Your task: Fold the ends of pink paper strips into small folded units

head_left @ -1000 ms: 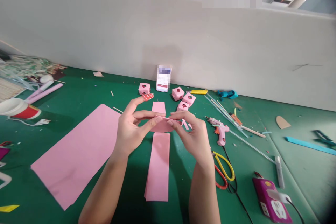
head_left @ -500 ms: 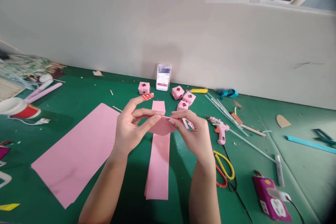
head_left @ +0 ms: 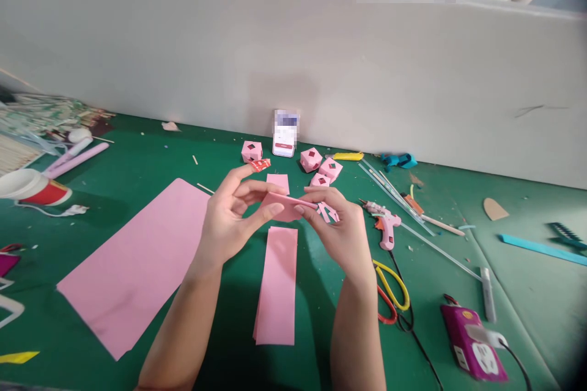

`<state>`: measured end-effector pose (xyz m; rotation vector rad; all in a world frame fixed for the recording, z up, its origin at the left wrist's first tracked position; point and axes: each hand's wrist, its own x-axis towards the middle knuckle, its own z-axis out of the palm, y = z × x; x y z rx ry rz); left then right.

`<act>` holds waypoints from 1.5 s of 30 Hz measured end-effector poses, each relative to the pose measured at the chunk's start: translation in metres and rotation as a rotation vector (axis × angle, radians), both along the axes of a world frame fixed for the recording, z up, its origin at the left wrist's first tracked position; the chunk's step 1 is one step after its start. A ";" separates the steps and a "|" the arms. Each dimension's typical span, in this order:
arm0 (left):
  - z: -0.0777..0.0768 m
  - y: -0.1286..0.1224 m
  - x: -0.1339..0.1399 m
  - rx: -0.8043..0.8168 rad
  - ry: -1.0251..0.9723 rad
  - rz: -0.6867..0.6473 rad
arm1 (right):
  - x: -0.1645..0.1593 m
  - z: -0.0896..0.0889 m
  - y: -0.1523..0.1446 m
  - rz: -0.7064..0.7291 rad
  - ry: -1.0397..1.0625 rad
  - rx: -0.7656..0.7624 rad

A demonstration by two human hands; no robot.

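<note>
Between my two hands, above the table, is a small folded piece of pink paper (head_left: pixel 290 208). My left hand (head_left: pixel 236 214) pinches its left end with thumb and fingers; a red-and-white wrap covers the raised index fingertip. Closed on the right end is my right hand (head_left: pixel 337 220). Below lies a stack of pink paper strips (head_left: pixel 279 287), and a further pink strip end (head_left: pixel 278 183) shows behind the held piece. Several folded pink paper boxes with dark diamond-shaped holes, among them one box (head_left: pixel 252 151) and another (head_left: pixel 310 160), sit farther back.
A large pink sheet (head_left: pixel 137 269) lies left. To the right are a pink glue gun (head_left: pixel 385 223), scissors (head_left: pixel 394 287), a yellow cutter (head_left: pixel 347 156) and a purple power box (head_left: pixel 474 342). A phone (head_left: pixel 284 134) leans on the white wall. A paper cup (head_left: pixel 36 188) stands far left.
The held paper has tilted, so its folded upper edge faces me more and its front hangs less low. Both hands stay almost in place.
</note>
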<state>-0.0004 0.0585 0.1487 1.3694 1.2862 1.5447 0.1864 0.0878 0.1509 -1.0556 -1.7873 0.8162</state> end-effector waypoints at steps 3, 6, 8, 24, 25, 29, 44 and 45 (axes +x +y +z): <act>0.000 0.000 0.002 -0.018 0.014 0.039 | -0.001 0.001 -0.001 0.022 0.003 -0.009; 0.000 0.001 0.003 -0.030 -0.026 0.077 | -0.001 0.002 -0.002 0.019 0.018 -0.036; 0.000 0.003 0.002 -0.045 -0.105 0.103 | 0.000 0.001 -0.001 -0.008 0.025 -0.064; -0.006 0.016 0.001 -0.330 -0.465 -0.069 | 0.001 -0.002 0.004 0.126 0.263 -0.344; -0.005 0.017 0.001 -0.339 -0.491 -0.075 | 0.001 -0.002 0.003 0.150 0.271 -0.360; -0.001 0.018 0.000 -0.349 -0.536 -0.086 | 0.001 -0.001 0.002 0.181 0.266 -0.373; -0.003 0.014 0.003 -0.329 -0.504 -0.085 | 0.001 -0.002 0.002 0.193 0.162 -0.378; -0.004 0.014 0.003 -0.325 -0.495 -0.087 | 0.000 -0.002 0.002 0.185 0.151 -0.369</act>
